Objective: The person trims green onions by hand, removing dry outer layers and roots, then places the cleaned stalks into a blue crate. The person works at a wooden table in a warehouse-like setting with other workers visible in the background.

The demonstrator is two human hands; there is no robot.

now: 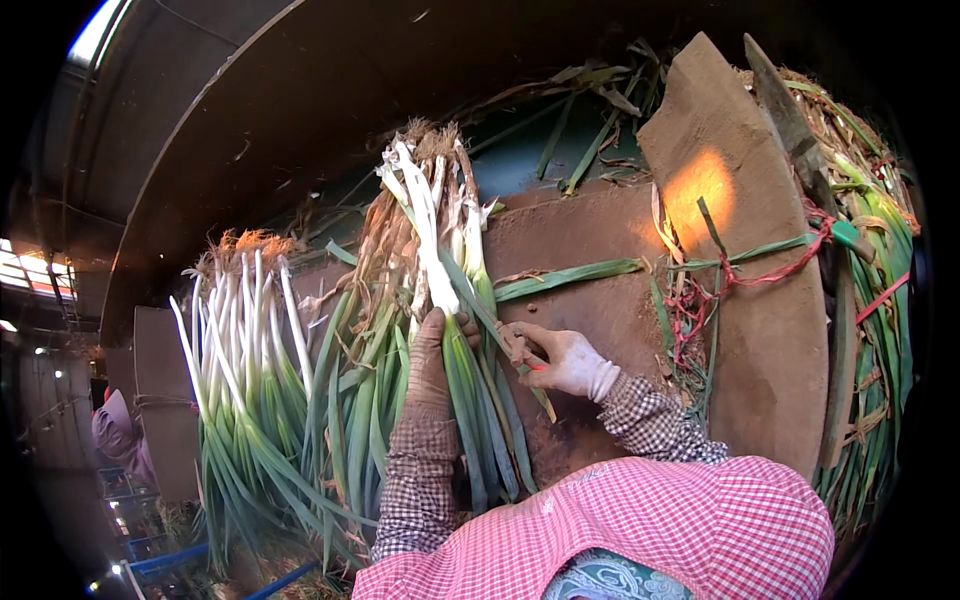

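My left hand (430, 355), in a brown, soiled glove, is wrapped round long green onions (427, 230) where their white shafts turn green. Their roots point away from me, and the leaves hang toward me. To the right, my right hand (572, 364), in a pale glove with dirty fingertips, pinches a green onion leaf (484, 318) that slants down across the bunch. Under and beside the held stalks lie unpeeled green onions (375, 270) with dry brown skins. Further left rests a row of green onions with clean white shafts (245, 330), their roots at the far end.
A brown, dirt-covered board (590, 235) lies beneath. An upright brown panel (745, 260) stands at right, with red twine (690, 310) around it. Beyond it is a large stack of green onions (875, 300). Pink checked cloth (640, 510) covers the lower edge. Another person (122, 435) shows far left.
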